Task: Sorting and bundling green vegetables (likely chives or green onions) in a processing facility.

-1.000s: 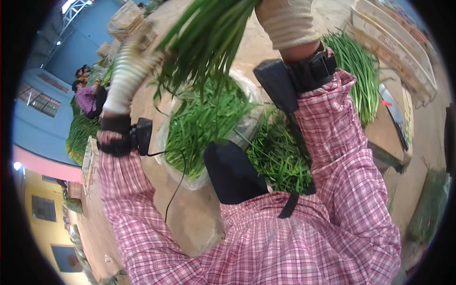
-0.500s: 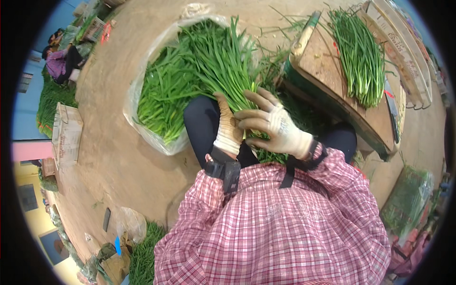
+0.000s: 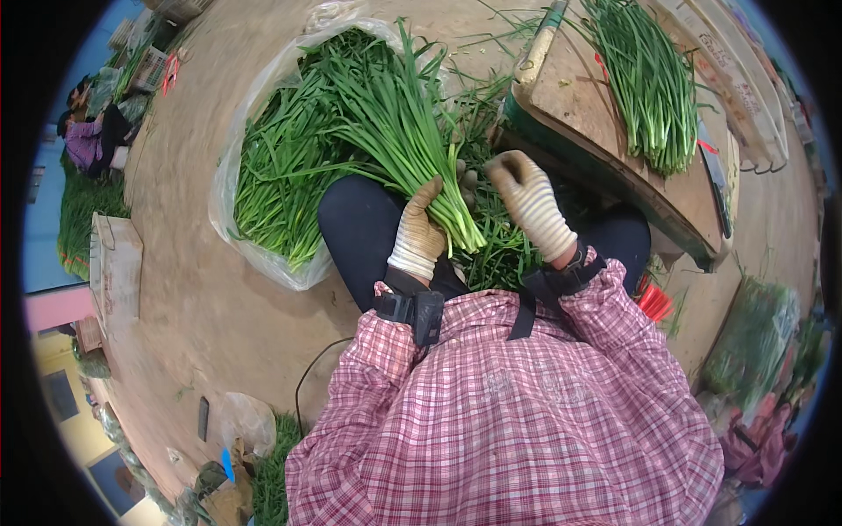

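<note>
My gloved left hand [image 3: 419, 235] is closed around a bunch of garlic chives [image 3: 412, 140], above my lap. Its pale cut ends point down and right, and the long green leaves fan out up and left. My gloved right hand [image 3: 533, 200] is off to the right of the bunch, apart from it, with its fingers curled in; anything within them is hidden. Under the held bunch's leaves, a heap of chives [image 3: 276, 193] fills an opened clear plastic bag [image 3: 230, 206] by my left knee. Loose green leaves [image 3: 500, 254] lie between my legs.
At the right stands a wooden bench [image 3: 605, 145] bearing a chive bunch [image 3: 649, 96] and a knife [image 3: 717, 188]. Beyond it is a pale crate [image 3: 737, 96]. Red bands [image 3: 653, 302] hang beside my right leg. A person [image 3: 88, 145] sits far left, behind another crate [image 3: 116, 263].
My right hand has drawn away from the chives to the right, its spread fingers now curled. The bunch's pale ends have come into view beside my left hand. The whole view has shifted slightly.
</note>
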